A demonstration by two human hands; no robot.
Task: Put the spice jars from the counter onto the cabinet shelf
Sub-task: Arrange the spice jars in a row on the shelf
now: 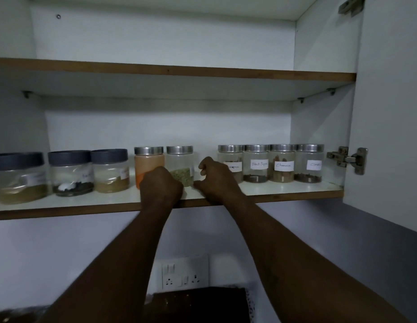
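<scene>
Judged from the shelf (pixel 284 188), the task was well along. Far to the left of both hands stood three grey-lidded jars (pixel 71 173) in a row. Next came the orange jar (pixel 148 164) and the green-herb jar (pixel 180 164), both steel-lidded, upright and just beside each other.

The left hand (pixel 161 186) sat directly in front of these two, covering the lower right of the orange jar and the lower left corner of the green-herb jar. Its back faced the camera with the knuckles bunched and the fingers hidden, so whether it gripped a jar or only rested against one could not be told.

Just right of the green-herb jar, the right hand (pixel 218 180) lay on the shelf's front edge. Its fingers were loosely curled above, its thumb pointed towards that jar, and nothing was held between them. It filled a gap in the row.

Behind and to the right of this hand stood four more steel-lidded jars touching side by side: one with its label half hidden (pixel 230 157), then Black Pepper (pixel 256 164), Cinnamon (pixel 283 164) and Cloves (pixel 310 164).

Both forearms reached steeply up from below. The counter was barely in view, so any jars left there could not be seen. What probably remained was closing the gap.
</scene>
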